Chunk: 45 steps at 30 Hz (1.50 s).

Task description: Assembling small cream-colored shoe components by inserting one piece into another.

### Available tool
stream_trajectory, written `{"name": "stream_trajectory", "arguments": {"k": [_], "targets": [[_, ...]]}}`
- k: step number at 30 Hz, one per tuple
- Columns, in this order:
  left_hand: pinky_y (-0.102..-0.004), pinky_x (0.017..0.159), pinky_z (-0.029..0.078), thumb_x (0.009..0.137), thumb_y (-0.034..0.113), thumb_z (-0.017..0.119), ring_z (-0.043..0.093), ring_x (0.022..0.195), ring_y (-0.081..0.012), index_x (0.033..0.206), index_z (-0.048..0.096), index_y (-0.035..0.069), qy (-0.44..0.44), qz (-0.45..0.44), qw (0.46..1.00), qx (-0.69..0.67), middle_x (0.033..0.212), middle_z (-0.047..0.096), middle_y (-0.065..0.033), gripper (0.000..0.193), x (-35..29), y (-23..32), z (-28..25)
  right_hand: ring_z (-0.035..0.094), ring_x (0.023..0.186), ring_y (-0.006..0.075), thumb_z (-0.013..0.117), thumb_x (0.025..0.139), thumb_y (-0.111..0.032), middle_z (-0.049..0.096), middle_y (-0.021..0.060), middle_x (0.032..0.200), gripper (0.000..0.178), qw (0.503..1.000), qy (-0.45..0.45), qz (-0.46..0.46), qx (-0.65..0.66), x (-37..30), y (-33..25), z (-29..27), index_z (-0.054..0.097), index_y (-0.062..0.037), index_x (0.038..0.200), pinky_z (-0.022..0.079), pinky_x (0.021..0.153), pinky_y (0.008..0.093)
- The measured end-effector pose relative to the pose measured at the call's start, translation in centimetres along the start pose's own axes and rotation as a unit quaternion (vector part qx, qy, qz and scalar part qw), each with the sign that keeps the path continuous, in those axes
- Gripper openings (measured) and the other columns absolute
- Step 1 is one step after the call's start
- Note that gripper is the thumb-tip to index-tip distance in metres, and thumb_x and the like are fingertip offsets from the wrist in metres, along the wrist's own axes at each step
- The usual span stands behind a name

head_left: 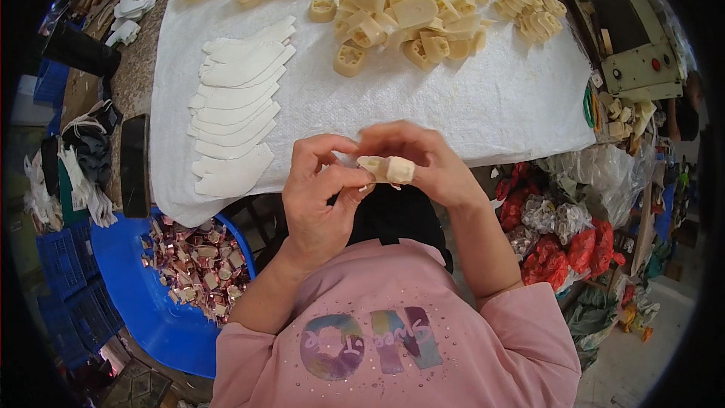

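Note:
Just past the near edge of the table, my left hand [318, 198] and my right hand [432, 162] meet around a small beige plastic shoe heel [400, 171]. The left thumb and fingers pinch its left end, where a pale edge shows. My right fingers curl over the far side of it and are slightly blurred. Ahead of my left hand, thin white curved cover pieces [234, 117] lie overlapping in a column. Beyond my hands is a loose pile of beige heels [411, 19], some showing hollow, ribbed ends.
A white woven sheet [340, 98] covers the table. More heels [521, 0] stand in rows at the far right. A blue basin [117, 287] of shiny pinkish pieces sits at the lower left. A dark phone [136, 166] lies left; red plastic bags [555, 261] are at right.

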<state>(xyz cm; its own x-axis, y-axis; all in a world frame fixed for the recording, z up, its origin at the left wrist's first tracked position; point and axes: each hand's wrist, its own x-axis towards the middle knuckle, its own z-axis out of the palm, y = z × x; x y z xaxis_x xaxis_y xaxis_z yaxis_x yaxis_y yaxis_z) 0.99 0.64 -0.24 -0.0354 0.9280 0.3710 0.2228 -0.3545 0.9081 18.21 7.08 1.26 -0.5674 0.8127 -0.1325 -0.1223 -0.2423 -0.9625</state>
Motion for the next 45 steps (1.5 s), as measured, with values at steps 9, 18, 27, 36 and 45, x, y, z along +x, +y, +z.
{"name": "stream_trajectory", "arguments": {"k": [9,18,27,36,45], "targets": [[-0.0261,0.071,0.042,0.093,0.035,0.049,0.050,0.091,-0.0145,0.124,0.049,0.004,-0.029,-0.044,0.989,-0.137,0.108,0.053,-0.0081,0.044,-0.2,0.0,0.2,0.063,0.087,0.0180,0.072,0.071,-0.003,0.064,0.0085,0.097,0.042,0.961,0.018,-0.201,-0.190,0.1,0.8,-0.2,0.057,-0.0040,0.111,0.049,0.075,0.0289],[-0.0246,0.068,0.046,0.092,0.028,0.038,0.054,0.081,-0.0130,0.138,0.020,0.002,-0.044,-0.239,0.915,-0.322,0.105,0.049,-0.0093,0.056,-0.9,-0.2,1.5,0.048,0.099,0.0256,0.073,0.071,-0.015,0.055,0.0081,0.106,0.042,0.915,0.035,-0.281,-0.288,-0.5,2.1,2.1,0.058,-0.0095,0.110,0.040,0.087,0.0353],[-0.0214,0.058,0.043,0.094,0.054,0.031,0.052,0.072,-0.0094,0.137,0.017,-0.002,-0.058,-0.170,0.937,-0.299,0.101,0.050,-0.0112,0.072,-0.7,0.8,2.2,0.058,0.059,0.0090,0.054,0.090,-0.016,0.056,0.0066,0.096,0.013,0.995,-0.039,0.026,0.083,0.6,0.6,2.6,0.056,-0.0029,0.091,0.048,0.039,0.0200],[-0.0228,0.076,0.042,0.096,0.048,0.030,0.049,0.093,-0.0120,0.133,0.025,-0.003,-0.012,-0.126,0.975,-0.180,0.112,0.046,-0.0112,0.063,-1.4,1.0,2.6,0.053,0.069,0.0086,0.048,0.094,-0.022,0.047,0.0042,0.089,0.017,0.995,-0.034,-0.088,0.018,-0.5,3.9,3.6,0.055,-0.0074,0.099,0.044,0.046,0.0192],[-0.0246,0.080,0.040,0.097,0.028,0.034,0.048,0.093,-0.0114,0.135,0.026,0.005,0.077,-0.150,0.964,-0.208,0.108,0.046,-0.0086,0.045,-1.1,-0.4,2.7,0.048,0.101,0.0202,0.040,0.094,-0.015,0.050,0.0101,0.107,0.031,0.987,0.016,-0.154,0.053,-0.9,4.1,5.2,0.049,-0.0056,0.122,0.037,0.090,0.0309]]}}
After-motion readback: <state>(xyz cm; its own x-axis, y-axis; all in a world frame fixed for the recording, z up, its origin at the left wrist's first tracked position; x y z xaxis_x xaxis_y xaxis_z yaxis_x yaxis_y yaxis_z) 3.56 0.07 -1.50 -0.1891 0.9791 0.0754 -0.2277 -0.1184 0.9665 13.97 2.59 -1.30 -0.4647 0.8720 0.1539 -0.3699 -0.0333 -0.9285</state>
